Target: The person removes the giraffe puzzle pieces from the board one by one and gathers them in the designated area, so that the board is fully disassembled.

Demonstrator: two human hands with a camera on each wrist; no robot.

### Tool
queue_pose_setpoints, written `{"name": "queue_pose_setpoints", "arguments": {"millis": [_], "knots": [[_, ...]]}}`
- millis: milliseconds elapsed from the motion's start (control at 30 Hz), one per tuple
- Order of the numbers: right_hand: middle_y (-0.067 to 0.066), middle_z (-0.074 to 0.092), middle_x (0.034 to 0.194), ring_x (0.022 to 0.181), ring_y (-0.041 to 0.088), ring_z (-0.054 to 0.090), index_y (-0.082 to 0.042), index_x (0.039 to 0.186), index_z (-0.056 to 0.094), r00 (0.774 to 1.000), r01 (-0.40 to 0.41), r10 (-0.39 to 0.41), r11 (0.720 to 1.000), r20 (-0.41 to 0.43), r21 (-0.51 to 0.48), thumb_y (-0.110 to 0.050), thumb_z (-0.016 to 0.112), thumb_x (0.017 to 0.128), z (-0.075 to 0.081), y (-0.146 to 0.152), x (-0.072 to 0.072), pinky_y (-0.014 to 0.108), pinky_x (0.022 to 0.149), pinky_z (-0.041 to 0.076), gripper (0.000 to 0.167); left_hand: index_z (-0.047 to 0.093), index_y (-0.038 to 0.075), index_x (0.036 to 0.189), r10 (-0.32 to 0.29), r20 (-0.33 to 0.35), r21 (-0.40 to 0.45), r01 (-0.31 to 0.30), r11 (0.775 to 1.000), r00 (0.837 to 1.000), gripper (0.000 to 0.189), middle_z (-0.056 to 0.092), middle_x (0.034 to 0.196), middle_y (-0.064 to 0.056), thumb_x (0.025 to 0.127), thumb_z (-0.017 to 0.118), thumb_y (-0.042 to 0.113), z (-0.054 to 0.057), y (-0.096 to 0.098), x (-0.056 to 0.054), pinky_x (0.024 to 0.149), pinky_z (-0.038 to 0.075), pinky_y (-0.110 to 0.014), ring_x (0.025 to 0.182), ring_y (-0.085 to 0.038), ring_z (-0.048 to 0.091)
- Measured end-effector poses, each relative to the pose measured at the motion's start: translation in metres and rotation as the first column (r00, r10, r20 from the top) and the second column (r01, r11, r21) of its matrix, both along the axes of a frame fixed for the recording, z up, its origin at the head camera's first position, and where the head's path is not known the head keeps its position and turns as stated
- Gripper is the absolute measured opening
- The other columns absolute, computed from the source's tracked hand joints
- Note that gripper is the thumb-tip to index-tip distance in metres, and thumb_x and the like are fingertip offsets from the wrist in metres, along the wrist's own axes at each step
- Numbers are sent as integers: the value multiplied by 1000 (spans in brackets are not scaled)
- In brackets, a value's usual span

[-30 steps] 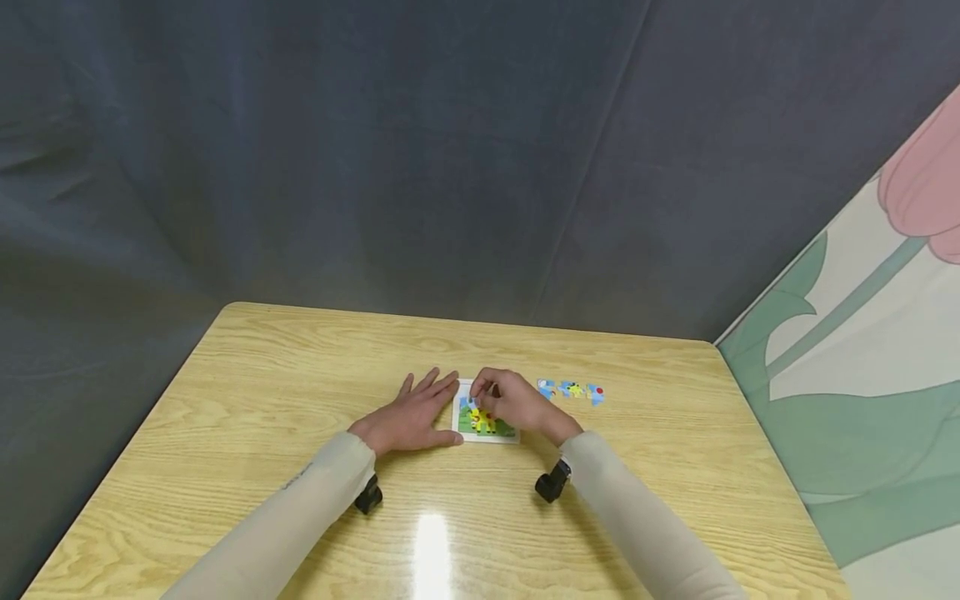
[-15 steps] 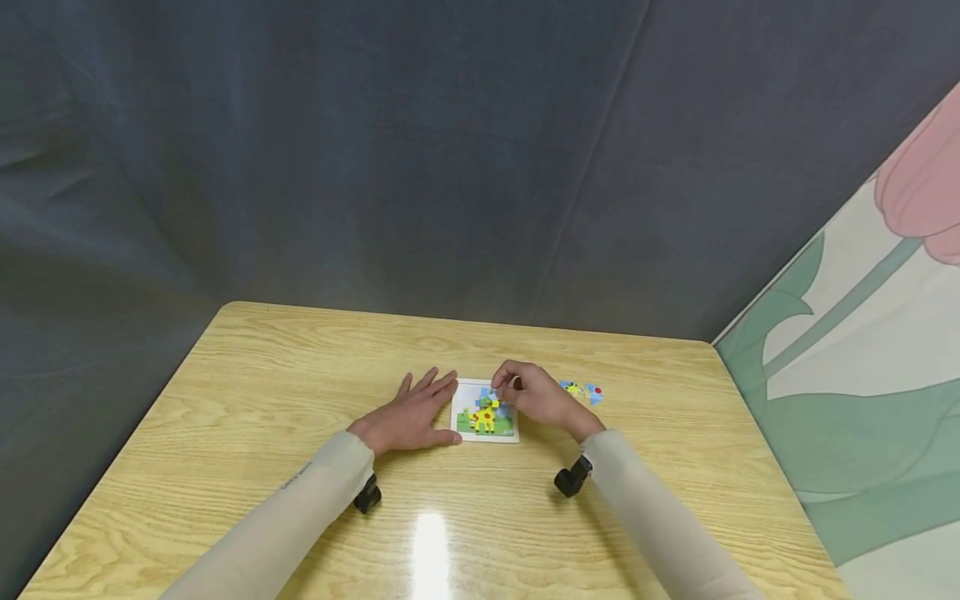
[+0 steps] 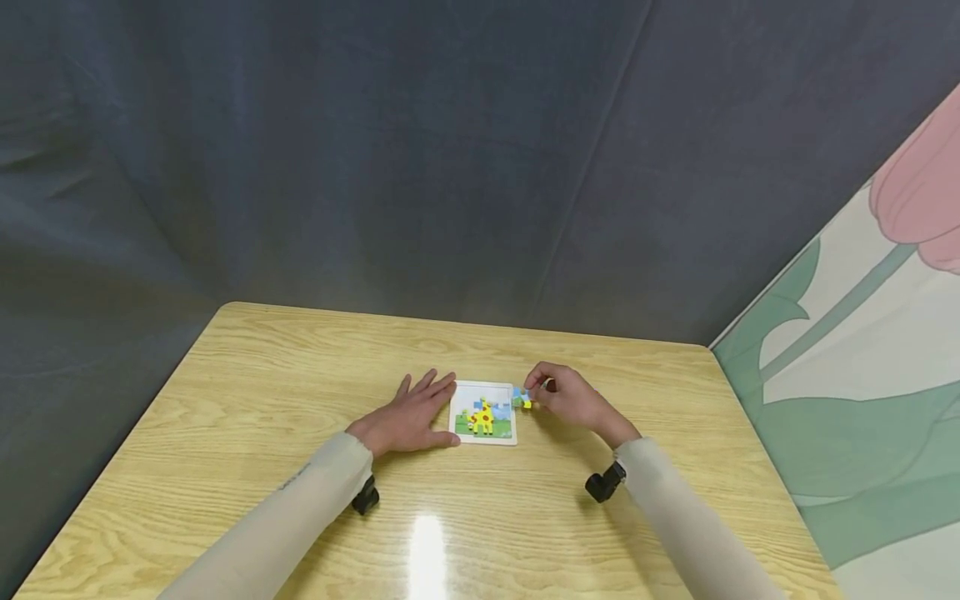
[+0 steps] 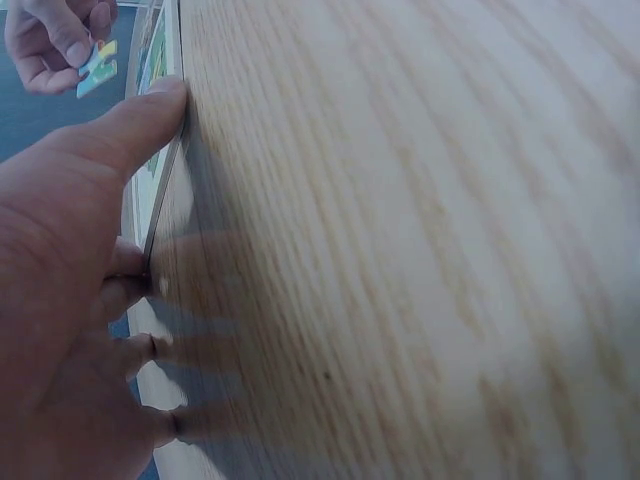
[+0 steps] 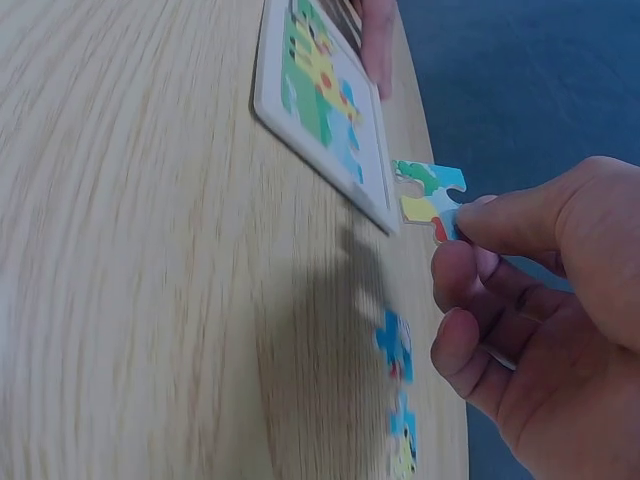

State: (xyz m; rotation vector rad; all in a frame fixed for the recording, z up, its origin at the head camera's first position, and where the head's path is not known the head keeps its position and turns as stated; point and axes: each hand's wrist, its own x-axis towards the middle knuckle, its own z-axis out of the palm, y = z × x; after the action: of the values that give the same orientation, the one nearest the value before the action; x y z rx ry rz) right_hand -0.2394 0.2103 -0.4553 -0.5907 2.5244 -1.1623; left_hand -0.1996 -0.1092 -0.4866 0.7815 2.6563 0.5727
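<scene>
A white-framed jigsaw puzzle tray (image 3: 467,392) lies on the table, its lower part filled with a yellow giraffe on green grass. Along its left edge rests my left hand (image 3: 408,425), fingers spread and straight, with the thumb against the near left corner. Just off the tray's right side, my right hand (image 3: 576,402) pinches a puzzle piece (image 5: 428,190) between thumb and fingers. Green, blue, yellow and red show on that piece. Loose puzzle pieces (image 5: 396,345) lie below the right hand in the right wrist view; in the head view that hand hides them.
The wooden table (image 3: 300,375) extends on all sides of the tray. Behind it hangs a dark curtain (image 3: 420,167). A panel with a tulip pattern (image 3: 862,400) stands along the right side.
My right hand has moved right from over the tray to beyond its right edge, carrying the pinched puzzle piece. My left hand stays at the tray's left edge.
</scene>
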Motion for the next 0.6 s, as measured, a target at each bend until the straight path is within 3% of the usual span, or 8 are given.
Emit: {"name": "queue_pose_setpoints", "arguments": {"millis": [233, 600], "knots": [[19, 67, 108, 76, 18, 57, 2, 110, 66, 999, 34, -34, 999, 3, 5, -2, 57, 108, 3, 18, 3, 24, 66, 51, 10, 26, 8, 170, 0, 6, 2, 0, 1000, 1000, 93, 13, 182, -7, 103, 62, 60, 1, 1, 0, 133, 5, -70, 170, -37, 4], [18, 66, 104, 77, 23, 60, 3, 110, 66, 999, 45, -46, 999, 18, 23, -1, 57, 107, -3, 40, 7, 27, 66, 54, 10, 26, 8, 170, 2, 7, 6, -2, 1000, 1000, 93, 13, 182, -7, 103, 62, 60, 1, 0, 0, 133, 5, -70, 170, -38, 4]]}}
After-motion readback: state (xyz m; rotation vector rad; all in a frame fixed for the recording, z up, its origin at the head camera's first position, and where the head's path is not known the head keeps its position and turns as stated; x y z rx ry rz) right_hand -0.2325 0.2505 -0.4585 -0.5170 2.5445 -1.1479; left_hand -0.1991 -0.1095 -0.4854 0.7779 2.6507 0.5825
